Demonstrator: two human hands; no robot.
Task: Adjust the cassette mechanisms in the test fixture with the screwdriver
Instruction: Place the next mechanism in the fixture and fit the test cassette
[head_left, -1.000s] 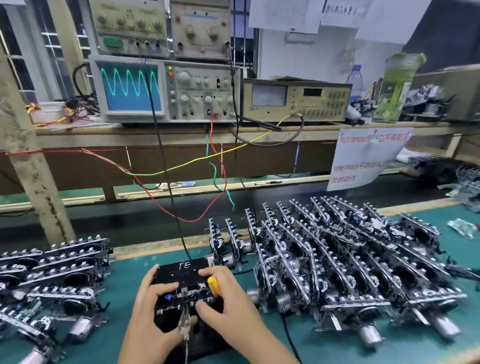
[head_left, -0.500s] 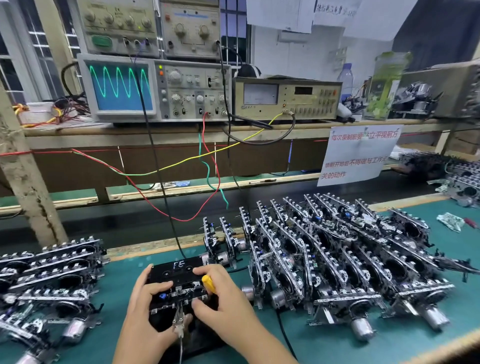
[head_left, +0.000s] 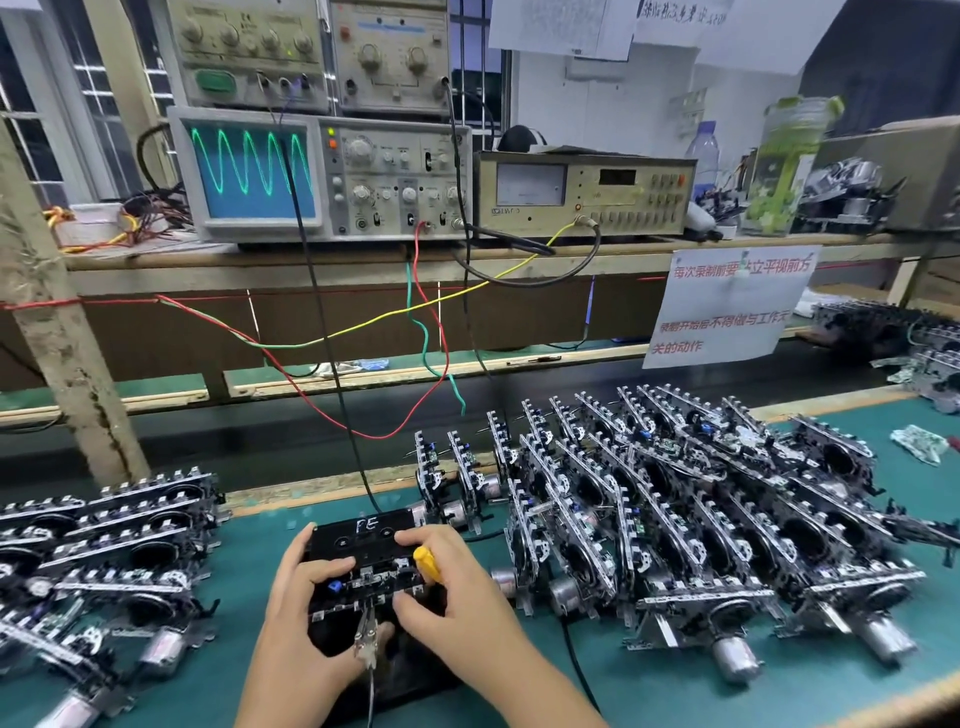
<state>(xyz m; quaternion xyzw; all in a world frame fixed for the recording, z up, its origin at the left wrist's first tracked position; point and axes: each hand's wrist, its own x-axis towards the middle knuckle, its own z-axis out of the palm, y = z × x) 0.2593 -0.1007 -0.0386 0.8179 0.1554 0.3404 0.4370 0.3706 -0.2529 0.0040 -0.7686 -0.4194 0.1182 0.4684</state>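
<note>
Now, mechanism: cassette mechanism (head_left: 363, 577) sits in black test fixture (head_left: 358, 540), front centre of green bench.
Left hand: left hand (head_left: 304, 618) curls round fixture's left side, steadying it.
Right hand: right hand (head_left: 457, 592) wraps yellow-handled screwdriver (head_left: 427, 564), fingers closed on it.
Step tip: turn small, keep fixture braced, likely watch oscilloscope (head_left: 254, 171) trace.
Hidden: screwdriver tip and screw covered by fingers.
Around: waiting mechanisms (head_left: 675, 519) stacked right, more left, edges cropped.
</note>
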